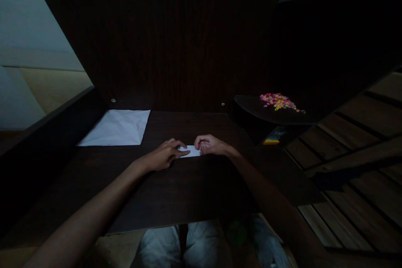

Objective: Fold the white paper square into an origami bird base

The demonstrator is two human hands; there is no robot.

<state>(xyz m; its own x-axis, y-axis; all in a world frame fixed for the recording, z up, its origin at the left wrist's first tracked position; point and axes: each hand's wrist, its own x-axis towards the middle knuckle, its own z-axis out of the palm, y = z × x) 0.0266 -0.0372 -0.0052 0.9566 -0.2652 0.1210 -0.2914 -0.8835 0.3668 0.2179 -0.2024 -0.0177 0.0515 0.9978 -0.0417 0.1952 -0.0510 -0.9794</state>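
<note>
White paper sheet (117, 130) lying at far left of the dark wood-grain desk (188, 188). My left hand (163, 155) partly open, thumb and forefinger on the left end of a small white paper strip (194, 151), flat before me. My right hand (211, 145) loosely curled at its right end. Firmness of either grip: cannot tell. Rightmost, multicoloured beads (279, 101) heaped on a curved shelf (251, 106).
</note>
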